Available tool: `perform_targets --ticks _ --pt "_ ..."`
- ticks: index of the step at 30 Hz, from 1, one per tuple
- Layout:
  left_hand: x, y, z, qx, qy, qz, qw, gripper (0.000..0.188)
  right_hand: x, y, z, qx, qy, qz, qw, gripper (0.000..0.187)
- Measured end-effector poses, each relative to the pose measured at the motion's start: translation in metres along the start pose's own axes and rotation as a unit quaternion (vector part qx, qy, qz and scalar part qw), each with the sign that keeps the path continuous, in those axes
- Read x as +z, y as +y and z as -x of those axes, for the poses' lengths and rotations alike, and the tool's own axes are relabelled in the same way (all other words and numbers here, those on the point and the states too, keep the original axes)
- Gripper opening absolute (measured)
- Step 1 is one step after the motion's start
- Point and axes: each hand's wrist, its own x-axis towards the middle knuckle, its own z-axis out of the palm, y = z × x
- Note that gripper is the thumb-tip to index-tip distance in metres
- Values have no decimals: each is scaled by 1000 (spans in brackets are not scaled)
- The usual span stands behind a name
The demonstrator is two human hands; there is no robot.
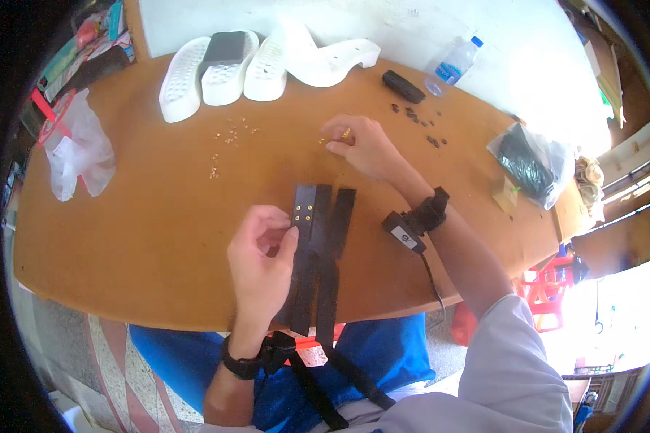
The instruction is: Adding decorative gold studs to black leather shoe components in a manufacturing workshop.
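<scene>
Black flat straps [305, 249] lie near the table's front edge, some hanging over it. Several small gold-coloured studs [303, 213] are set in the upper end of one strap. My left hand [260, 252] is closed at that strap's left edge, thumb and curled fingers pinching it beside the studs. Farther off to the right, my right hand [365, 148] rests low over the table with its fingertips drawn together. Tiny gold bits show by those fingertips; what they hold is too small to make out. More small gold pieces [231, 133] lie scattered left of my right hand.
White shoe soles [180, 79] stand along the wall, a dark grey block [224, 47] on one. At the back right are a black case-like object [403, 86], a plastic bottle [455, 66] and small dark bits [412, 115]. Plastic bags [79, 155] sit at both sides.
</scene>
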Motion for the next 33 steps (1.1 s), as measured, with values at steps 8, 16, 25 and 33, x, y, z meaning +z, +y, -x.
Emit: perform_targets --ticks 8,16,25,33 --pt "-1 5 0 -37 -3 -1 999 20 -1 6 -13 -36 -39 11 999 13" --pt "0 2 -1 -32 3 14 999 21 1 18 -9 21 -14 -2 1000 15" --pt "-1 0 0 -12 13 18 1000 17 -2 14 -8 53 -25 -37 998 17" --pt "-3 1 -1 -32 -24 7 999 29 -1 6 -8 35 -3 48 998 14"
